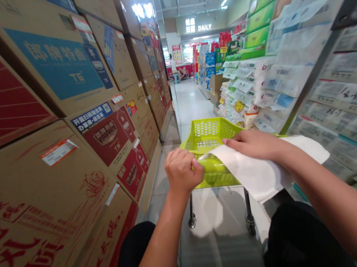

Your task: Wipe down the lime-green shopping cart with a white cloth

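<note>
My left hand is closed around the left part of the handle of a yellow-green shopping cart. A limp white sheet, perhaps paper or a flat plastic bag, drapes over the right part of the handle. My right hand lies on top of it, thumb pointing inward, clasping the sheet against the handle; its fingertips are hidden on the far side. The cart's basket has perforated walls. Below it, dark legs end in casters on the floor.
Stacked cardboard cartons form a wall close on the left. Packaged tissue paper is piled along the right side, with a slanted metal post nearby. Ahead, a pale tiled aisle runs towards a lit DAILY sign.
</note>
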`<move>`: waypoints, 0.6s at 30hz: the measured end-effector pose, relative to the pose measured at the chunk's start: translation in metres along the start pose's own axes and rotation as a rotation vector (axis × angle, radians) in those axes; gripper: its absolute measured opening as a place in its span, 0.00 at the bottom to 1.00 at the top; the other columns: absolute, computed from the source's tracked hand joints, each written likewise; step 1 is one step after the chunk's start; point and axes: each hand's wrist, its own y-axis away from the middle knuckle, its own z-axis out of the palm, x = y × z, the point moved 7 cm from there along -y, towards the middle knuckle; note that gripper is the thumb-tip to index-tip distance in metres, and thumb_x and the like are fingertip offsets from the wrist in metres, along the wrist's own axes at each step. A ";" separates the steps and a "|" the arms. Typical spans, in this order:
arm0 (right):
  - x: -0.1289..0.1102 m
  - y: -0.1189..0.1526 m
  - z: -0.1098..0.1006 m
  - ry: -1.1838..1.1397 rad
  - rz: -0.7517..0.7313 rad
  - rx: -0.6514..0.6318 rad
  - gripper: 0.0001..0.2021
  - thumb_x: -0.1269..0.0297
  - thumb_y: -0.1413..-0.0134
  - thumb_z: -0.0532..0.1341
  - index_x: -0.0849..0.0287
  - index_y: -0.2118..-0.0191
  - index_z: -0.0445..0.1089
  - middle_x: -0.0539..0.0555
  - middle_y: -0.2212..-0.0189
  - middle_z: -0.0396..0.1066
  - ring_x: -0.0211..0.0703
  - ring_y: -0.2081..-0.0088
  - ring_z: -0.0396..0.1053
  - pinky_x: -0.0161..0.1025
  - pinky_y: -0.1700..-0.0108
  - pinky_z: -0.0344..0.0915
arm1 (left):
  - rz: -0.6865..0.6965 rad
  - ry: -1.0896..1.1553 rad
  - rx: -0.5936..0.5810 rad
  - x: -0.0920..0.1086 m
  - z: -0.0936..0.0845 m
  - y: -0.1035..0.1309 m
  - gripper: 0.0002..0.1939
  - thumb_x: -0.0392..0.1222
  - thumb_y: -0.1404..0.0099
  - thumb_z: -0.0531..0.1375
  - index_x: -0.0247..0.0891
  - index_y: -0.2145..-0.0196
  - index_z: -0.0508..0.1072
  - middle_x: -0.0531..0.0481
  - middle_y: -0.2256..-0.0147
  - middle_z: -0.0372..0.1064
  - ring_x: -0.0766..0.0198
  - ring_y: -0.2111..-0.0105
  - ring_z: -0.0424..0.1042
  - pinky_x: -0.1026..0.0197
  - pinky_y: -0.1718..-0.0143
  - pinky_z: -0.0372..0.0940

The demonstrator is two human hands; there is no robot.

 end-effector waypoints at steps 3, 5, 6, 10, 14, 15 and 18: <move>-0.017 0.040 0.003 0.028 -0.140 0.200 0.29 0.41 0.29 0.50 0.55 0.43 0.78 0.60 0.50 0.82 0.57 0.51 0.79 0.47 0.51 0.70 | -0.016 0.002 0.004 -0.002 0.000 0.002 0.13 0.37 0.36 0.53 0.44 0.78 0.56 0.51 0.79 0.60 0.59 0.74 0.62 0.53 0.67 0.52; -0.027 0.067 0.007 0.077 -0.227 0.363 0.29 0.44 0.30 0.52 0.57 0.37 0.73 0.62 0.42 0.78 0.60 0.44 0.75 0.52 0.43 0.68 | -0.020 -0.001 0.011 -0.002 -0.001 0.002 0.13 0.37 0.37 0.52 0.44 0.78 0.55 0.51 0.79 0.59 0.59 0.74 0.61 0.53 0.68 0.52; -0.030 0.077 0.010 0.109 -0.249 0.432 0.29 0.45 0.30 0.53 0.58 0.35 0.71 0.63 0.39 0.75 0.61 0.41 0.73 0.55 0.40 0.66 | -0.024 -0.002 0.011 -0.002 -0.001 0.002 0.13 0.38 0.36 0.52 0.44 0.78 0.54 0.51 0.79 0.59 0.59 0.74 0.61 0.53 0.68 0.52; -0.033 0.092 0.019 0.182 -0.249 0.526 0.32 0.45 0.30 0.54 0.60 0.31 0.66 0.66 0.35 0.70 0.64 0.36 0.69 0.59 0.37 0.62 | -0.023 -0.006 -0.025 -0.001 0.002 0.001 0.15 0.39 0.36 0.52 0.43 0.79 0.53 0.51 0.80 0.59 0.60 0.74 0.60 0.52 0.67 0.52; -0.032 0.065 0.009 0.162 -0.169 0.313 0.34 0.38 0.28 0.46 0.60 0.38 0.72 0.66 0.46 0.78 0.62 0.45 0.76 0.54 0.44 0.67 | 0.012 -0.015 -0.056 0.002 0.006 0.000 0.16 0.41 0.34 0.51 0.43 0.80 0.54 0.50 0.80 0.61 0.60 0.75 0.60 0.52 0.67 0.52; -0.031 0.054 0.007 0.165 -0.120 0.217 0.35 0.36 0.29 0.44 0.60 0.42 0.75 0.66 0.50 0.80 0.62 0.49 0.78 0.53 0.48 0.68 | 0.016 -0.015 -0.056 0.003 0.006 -0.001 0.17 0.42 0.34 0.51 0.43 0.80 0.55 0.50 0.80 0.62 0.60 0.75 0.60 0.52 0.67 0.52; -0.021 0.023 0.006 0.166 0.041 -0.070 0.43 0.28 0.33 0.40 0.61 0.55 0.80 0.68 0.59 0.81 0.64 0.56 0.80 0.51 0.57 0.70 | 0.015 -0.005 -0.054 0.006 0.007 -0.001 0.17 0.42 0.32 0.50 0.43 0.79 0.56 0.50 0.80 0.63 0.59 0.74 0.61 0.52 0.67 0.52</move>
